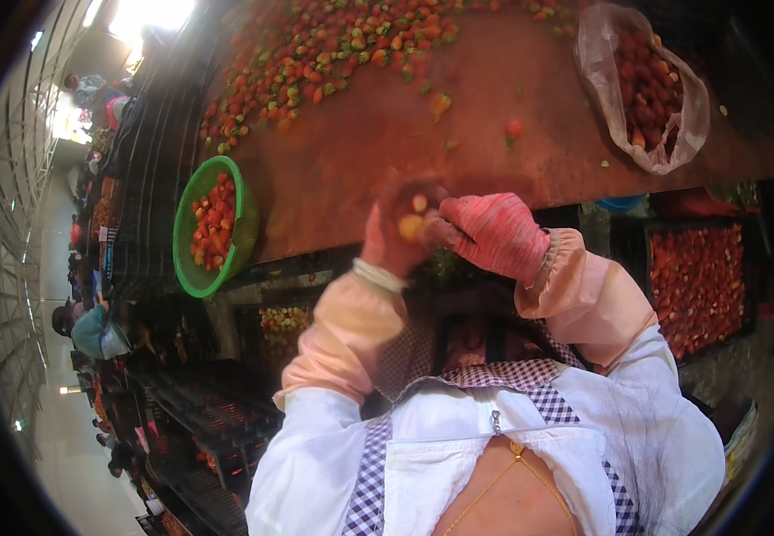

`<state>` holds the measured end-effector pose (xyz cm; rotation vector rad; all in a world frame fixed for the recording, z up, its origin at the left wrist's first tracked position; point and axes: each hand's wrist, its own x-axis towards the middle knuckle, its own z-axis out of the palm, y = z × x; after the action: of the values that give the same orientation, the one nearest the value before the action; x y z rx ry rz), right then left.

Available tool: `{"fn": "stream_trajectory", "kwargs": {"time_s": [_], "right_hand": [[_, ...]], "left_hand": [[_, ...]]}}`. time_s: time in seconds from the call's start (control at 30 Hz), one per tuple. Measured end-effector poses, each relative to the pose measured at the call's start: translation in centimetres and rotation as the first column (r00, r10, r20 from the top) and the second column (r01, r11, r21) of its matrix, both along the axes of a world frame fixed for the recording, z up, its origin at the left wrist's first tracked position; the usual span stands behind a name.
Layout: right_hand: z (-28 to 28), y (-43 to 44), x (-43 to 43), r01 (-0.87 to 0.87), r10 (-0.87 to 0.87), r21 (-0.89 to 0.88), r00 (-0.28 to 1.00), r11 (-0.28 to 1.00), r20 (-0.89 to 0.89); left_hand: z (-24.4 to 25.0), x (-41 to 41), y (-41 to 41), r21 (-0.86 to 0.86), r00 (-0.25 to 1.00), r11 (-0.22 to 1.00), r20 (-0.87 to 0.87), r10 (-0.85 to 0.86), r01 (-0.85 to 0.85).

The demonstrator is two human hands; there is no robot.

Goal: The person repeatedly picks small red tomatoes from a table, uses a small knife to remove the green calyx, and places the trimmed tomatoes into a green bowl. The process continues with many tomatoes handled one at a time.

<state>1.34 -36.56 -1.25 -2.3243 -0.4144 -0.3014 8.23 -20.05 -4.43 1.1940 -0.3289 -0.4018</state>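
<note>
My left hand (397, 231), in a reddish knitted glove, is near the front edge of the red-stained table (360, 161). Strawberries (411, 228) with pale and yellowish surfaces lie in its fingers. My right hand (487, 231), gloved too, touches them from the right with thumb and fingers brought together; whether it holds anything is hidden and blurred. Beyond the hands, a loose strawberry (514, 127) and a yellowish one (439, 104) lie on the table. A wide pile of strawberries with green leaves (320, 60) covers its far left part.
A green plastic basin (241, 234) of strawberries sits at the table's left corner. An open plastic bag (692, 134) of strawberries lies at the far right. Below the table's right edge is a crate of red strawberries (695, 288). Other people (97, 331) are farther left.
</note>
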Motion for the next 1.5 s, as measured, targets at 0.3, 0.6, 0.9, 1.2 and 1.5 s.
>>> {"fn": "stream_trajectory", "kwargs": {"time_s": [0.3,0.6,0.9,1.2,1.5], "right_hand": [[-0.1,-5.5,3.4,0.220,-0.247,-0.157,0.952,0.963,-0.182],[1.9,-6.9,4.2,0.104,-0.120,-0.102,0.980,0.989,-0.162],[3.1,-2.7,-0.8,-0.105,0.113,0.070,0.987,0.992,-0.111],[2.0,1.2,-0.7,-0.076,0.114,0.412,0.991,0.908,-0.069],[-1.2,-2.0,0.2,0.068,-0.064,0.008,0.963,0.998,-0.260]], "left_hand": [[0.0,16.1,-9.0,0.844,0.549,0.067,0.404,-0.732,-0.532],[6.8,6.3,-2.6,0.742,0.572,0.671,0.547,-0.611,0.006],[9.5,1.5,0.6,0.692,0.583,0.694,0.487,-0.650,0.197],[6.8,-0.5,9.7,0.328,0.929,0.914,0.350,0.117,-0.239],[11.4,12.6,10.2,0.484,0.231,0.350,0.792,-0.565,-0.802]]}}
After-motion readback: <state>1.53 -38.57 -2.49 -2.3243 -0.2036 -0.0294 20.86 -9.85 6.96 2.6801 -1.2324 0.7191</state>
